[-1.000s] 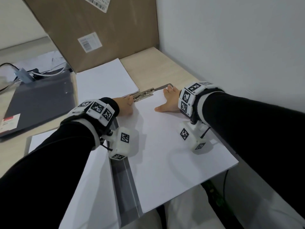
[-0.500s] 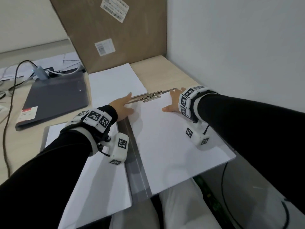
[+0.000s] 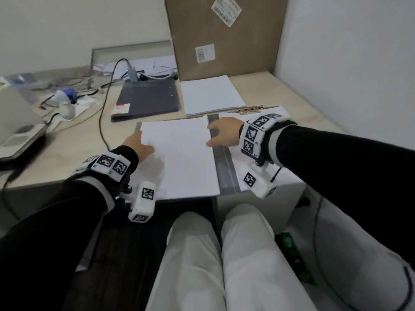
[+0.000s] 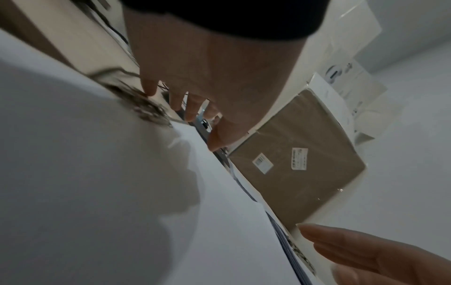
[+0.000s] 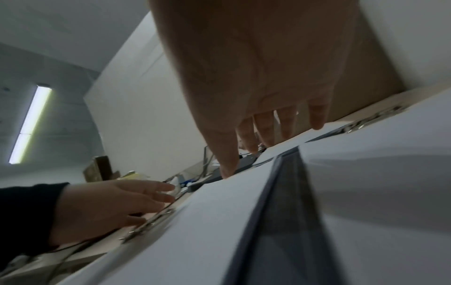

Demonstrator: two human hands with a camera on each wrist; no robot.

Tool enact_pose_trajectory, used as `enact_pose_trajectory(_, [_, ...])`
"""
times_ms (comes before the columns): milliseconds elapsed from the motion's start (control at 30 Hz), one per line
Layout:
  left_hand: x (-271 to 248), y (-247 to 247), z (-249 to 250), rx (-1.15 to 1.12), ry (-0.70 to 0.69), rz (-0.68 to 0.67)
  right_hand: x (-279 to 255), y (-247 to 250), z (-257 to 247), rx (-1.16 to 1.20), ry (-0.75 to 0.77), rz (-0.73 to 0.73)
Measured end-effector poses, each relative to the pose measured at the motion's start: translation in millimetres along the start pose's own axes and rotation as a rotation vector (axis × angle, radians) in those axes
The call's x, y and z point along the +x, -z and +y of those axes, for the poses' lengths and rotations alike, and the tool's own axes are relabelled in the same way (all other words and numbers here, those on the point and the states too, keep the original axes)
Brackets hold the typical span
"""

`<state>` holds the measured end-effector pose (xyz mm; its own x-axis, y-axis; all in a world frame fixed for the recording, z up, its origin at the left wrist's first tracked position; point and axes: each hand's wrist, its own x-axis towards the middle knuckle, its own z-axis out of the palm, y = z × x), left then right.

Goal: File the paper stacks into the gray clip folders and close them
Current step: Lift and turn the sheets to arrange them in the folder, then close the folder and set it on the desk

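Desk (image 3: 289, 90): two gray folders (image 3: 221, 153) (image 3: 146, 98), three paper stacks (image 3: 179, 158) (image 3: 211, 97) (image 3: 280, 178).

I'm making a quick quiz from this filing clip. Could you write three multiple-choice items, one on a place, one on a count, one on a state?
1. Where is the cardboard box?
A. On the person's lap
B. Standing at the desk's far edge by the wall
C. Under the open folder

2. How many closed gray folders lie on the desk?
A. One
B. Three
C. Five

3. How is the open folder in front of the person?
A. Shut flat
B. Lying open, spine showing between two paper stacks
C. Standing upright

Answers:
1 B, it stands behind the loose paper stack.
2 A, only one shows, left of that stack.
3 B, left hand and right hand are on its left-hand stack.
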<state>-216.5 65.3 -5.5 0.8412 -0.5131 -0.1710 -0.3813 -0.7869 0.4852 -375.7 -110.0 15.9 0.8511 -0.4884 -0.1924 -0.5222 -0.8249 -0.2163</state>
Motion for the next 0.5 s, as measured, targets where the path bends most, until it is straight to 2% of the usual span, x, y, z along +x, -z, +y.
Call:
enact_pose_trajectory(133, [-23, 6, -32, 0.039, 0.075, 0.026, -16, -14, -32, -0.057, 0.095, -0.081])
enact_pose_trajectory(367, [-44, 12, -55, 0.004, 0.19, 0.033, -12, -29, -37, -0.216, 0.02, -0.154])
enact_pose_trajectory(433, [-47, 17, -56, -0.05, 0.186, 0.029, -10, -31, -36, -0.219, 0.007, -0.133])
enact_pose_trajectory(500, [-47, 22, -55, -0.265, 0.174, 0.033, -12, -29, -41, -0.224, -0.02, -0.125])
